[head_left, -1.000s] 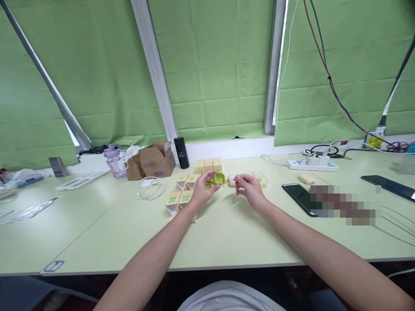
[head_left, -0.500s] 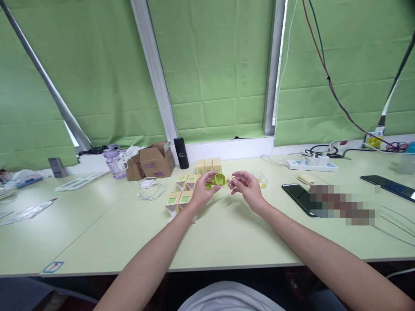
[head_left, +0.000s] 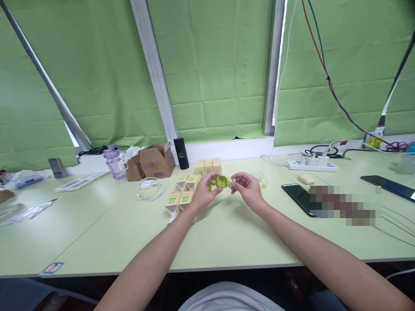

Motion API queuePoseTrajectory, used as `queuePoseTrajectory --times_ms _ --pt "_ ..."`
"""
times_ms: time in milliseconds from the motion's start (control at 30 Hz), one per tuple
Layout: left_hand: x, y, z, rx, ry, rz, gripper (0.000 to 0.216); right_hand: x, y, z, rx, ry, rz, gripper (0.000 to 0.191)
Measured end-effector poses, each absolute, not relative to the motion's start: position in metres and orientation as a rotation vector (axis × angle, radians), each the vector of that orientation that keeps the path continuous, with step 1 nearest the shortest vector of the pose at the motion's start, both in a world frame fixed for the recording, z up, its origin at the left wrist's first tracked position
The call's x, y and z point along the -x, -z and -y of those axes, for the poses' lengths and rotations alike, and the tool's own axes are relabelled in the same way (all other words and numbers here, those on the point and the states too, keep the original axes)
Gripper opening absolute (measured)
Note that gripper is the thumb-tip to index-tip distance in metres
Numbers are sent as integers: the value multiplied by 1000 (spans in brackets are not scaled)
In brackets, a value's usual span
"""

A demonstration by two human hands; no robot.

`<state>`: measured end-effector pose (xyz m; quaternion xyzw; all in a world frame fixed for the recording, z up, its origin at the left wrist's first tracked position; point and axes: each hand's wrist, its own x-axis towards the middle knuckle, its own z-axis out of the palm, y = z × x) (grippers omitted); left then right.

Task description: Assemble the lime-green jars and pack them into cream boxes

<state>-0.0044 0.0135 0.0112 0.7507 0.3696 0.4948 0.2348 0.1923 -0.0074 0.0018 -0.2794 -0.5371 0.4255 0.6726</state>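
Observation:
My left hand [head_left: 204, 193] is closed on a small bright green plastic case [head_left: 221, 182], its square hollow side facing me. A second green part shows between the fingers, partly hidden. Just right of it, my right hand [head_left: 249, 189] pinches a tiny pale yellow piece [head_left: 231, 180] by its fingertips, too small to make out. The piece is close beside the green case; whether they touch I cannot tell. Behind the right hand lies a clear plastic tray [head_left: 261, 180] with yellow round bits. Small cream cartons with green panels [head_left: 186, 198] stand left of my hands.
More cream cartons [head_left: 209, 164] stand behind. Farther left are a cardboard box [head_left: 157, 160], a black cylinder [head_left: 181, 153], a purple bottle [head_left: 114, 163] and a white charger cable [head_left: 149, 185]. On the right lie a phone [head_left: 298, 198] and a white power strip [head_left: 313, 165].
The green case has shifted slightly right and down, closer to the piece in my right hand. A blurred brownish shape has appeared at the table's left edge.

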Motion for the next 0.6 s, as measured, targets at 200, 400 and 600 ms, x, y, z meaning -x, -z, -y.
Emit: queuePoseTrajectory --times_ms 200,400,600 --pt "4 -12 -9 -2096 -1363 -986 44 -193 -2 11 703 -862 1310 30" --pt "3 -12 -9 -2115 -1347 -977 44 -196 3 14 771 -407 1593 13" --pt "2 -11 -7 -2160 -1346 -928 43 -200 8 10 803 59 1718 16"
